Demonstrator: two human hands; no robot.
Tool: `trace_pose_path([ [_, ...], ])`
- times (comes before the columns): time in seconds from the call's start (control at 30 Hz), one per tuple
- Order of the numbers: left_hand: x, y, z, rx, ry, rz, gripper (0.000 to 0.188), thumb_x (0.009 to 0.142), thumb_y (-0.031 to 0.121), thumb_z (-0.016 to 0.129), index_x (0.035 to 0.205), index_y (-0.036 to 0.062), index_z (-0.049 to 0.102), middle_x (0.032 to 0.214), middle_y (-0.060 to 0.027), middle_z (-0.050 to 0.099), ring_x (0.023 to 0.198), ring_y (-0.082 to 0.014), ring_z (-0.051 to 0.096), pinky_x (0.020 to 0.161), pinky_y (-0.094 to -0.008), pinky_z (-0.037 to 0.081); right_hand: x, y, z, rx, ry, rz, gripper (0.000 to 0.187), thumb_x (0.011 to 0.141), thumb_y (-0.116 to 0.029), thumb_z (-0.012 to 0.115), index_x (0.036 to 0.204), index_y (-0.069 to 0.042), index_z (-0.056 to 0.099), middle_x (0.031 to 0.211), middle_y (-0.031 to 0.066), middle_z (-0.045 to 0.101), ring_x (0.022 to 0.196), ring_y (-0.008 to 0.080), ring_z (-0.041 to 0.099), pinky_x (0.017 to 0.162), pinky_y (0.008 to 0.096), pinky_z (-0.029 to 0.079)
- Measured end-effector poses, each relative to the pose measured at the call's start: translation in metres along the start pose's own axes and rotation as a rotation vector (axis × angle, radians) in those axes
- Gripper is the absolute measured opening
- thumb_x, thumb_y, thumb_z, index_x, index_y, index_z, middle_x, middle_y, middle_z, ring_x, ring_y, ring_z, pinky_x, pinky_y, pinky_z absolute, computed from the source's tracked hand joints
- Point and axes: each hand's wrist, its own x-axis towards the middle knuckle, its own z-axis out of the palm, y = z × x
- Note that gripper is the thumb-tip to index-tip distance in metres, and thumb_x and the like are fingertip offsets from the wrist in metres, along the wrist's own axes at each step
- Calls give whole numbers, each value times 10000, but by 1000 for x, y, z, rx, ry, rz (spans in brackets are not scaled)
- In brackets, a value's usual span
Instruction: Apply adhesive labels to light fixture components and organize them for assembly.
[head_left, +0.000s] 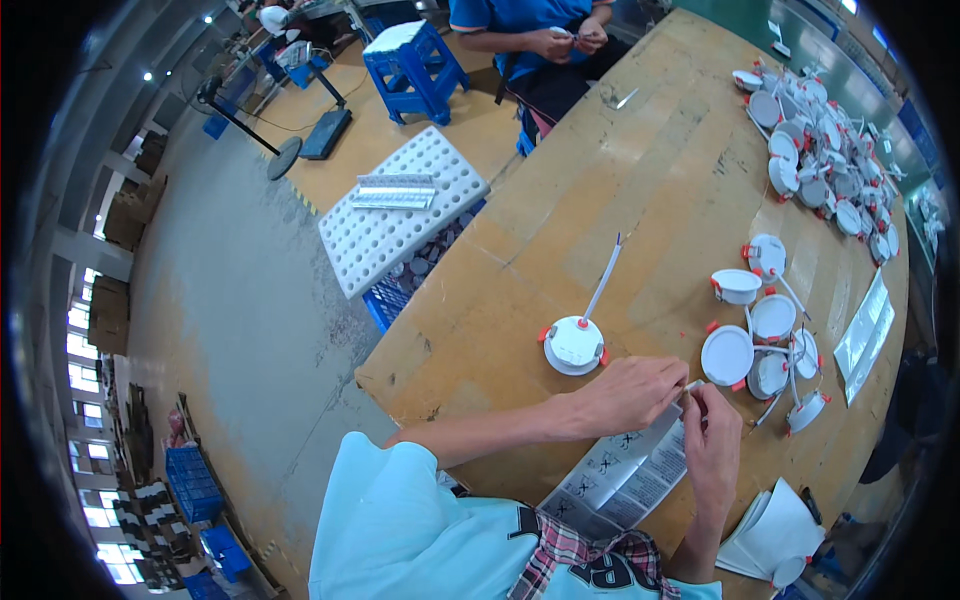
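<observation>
My left hand [630,392] and my right hand [712,432] meet over the near part of the table, thumbs and fingertips pinched close together. Between and below them slants a silver sheet of printed labels [622,470], its far end reaching up to my right fingers. What the left fingertips pinch is too small to make out. Just beyond my left hand lies a round white downlight [574,345] with its back upward, red clips at its sides and a white cable stretching away from me.
Several white downlights [727,355] lie right of my hands, near a silver sheet [864,335]. A large heap of downlights [830,150] covers the far right. White papers [772,535] lie near right. Beyond the table's left edge stands a perforated white board [400,225]; a person [530,40] sits opposite.
</observation>
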Motion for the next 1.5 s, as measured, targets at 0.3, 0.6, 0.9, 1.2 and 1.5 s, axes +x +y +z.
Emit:
trace_pose_path([
  [0.3, 5, 0, -2, -39, 0, 44, 85, 889, 40, 548, 960, -8, 541, 843, -182, 578, 778, -356, 596, 670, -386, 475, 11, 7, -6, 245, -78, 43, 107, 874, -73, 539, 857, 32, 549, 728, 188, 572, 657, 350, 549, 587, 392, 420],
  [0.6, 9, -1, 14, -142, -66, -131, 88, 934, 69, 526, 937, -19, 531, 778, -78, 568, 699, -154, 557, 652, -278, 452, 3, 24, -9, 299, -114, 102, 128, 853, -70, 519, 868, 55, 547, 700, 177, 569, 628, 299, 544, 571, 380, 418],
  [0.9, 7, -6, 6, -554, -133, -374, 142, 971, 133, 491, 935, 6, 541, 793, 3, 546, 720, -54, 499, 648, -221, 421, 4, 34, -2, 470, -144, 131, 150, 856, -86, 531, 904, 50, 574, 697, 119, 596, 613, 178, 553, 576, 317, 445],
  [1.2, 16, -27, 8, -462, 89, -408, 169, 943, 129, 493, 921, -36, 520, 721, -25, 534, 673, -83, 514, 610, -276, 429, 8, 42, -32, 624, -242, 102, 135, 863, -96, 532, 863, 28, 587, 971, 74, 621, 807, 125, 564, 696, 257, 446],
  [1.5, 17, -31, 6, -59, 173, -299, 150, 922, 131, 501, 938, -13, 538, 740, -133, 564, 692, -202, 558, 648, -340, 453, 33, 57, -34, 896, -138, -521, 156, 750, -194, 583, 737, -40, 557, 975, 160, 640, 957, 289, 593, 1055, 503, 263],
])
